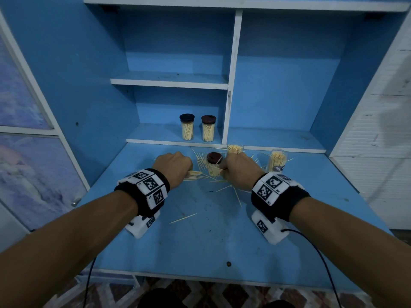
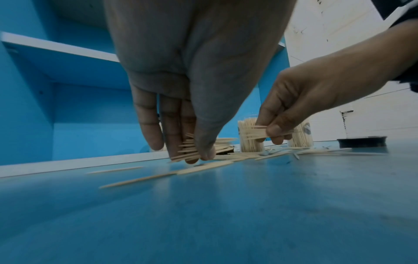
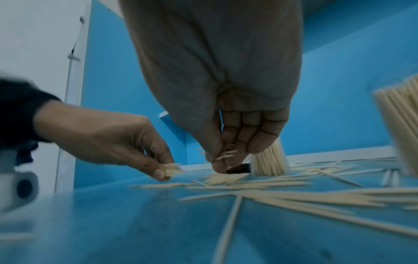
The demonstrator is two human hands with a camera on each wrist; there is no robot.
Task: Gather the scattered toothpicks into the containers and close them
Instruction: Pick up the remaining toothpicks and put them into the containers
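Note:
Loose toothpicks (image 1: 203,165) lie scattered over the blue desk (image 1: 200,236). My left hand (image 2: 196,155) pinches a small bundle of toothpicks (image 2: 187,150) just above the desk, left of the pile. My right hand (image 3: 220,160) pinches another bunch of toothpicks (image 3: 226,151) to the right of a dark brown lid (image 1: 214,157) lying among the picks. Two open containers (image 1: 235,148) (image 1: 277,160), both full of toothpicks, stand behind and to the right of my right hand. A black lid (image 2: 361,141) rests by the right-hand one.
Two capped toothpick containers (image 1: 186,127) (image 1: 208,128) stand on the low shelf (image 1: 169,134) behind the desk. A white upright divider (image 1: 231,85) splits the shelving. Single toothpicks (image 1: 183,218) lie nearer the front edge. Cables hang off the desk's front.

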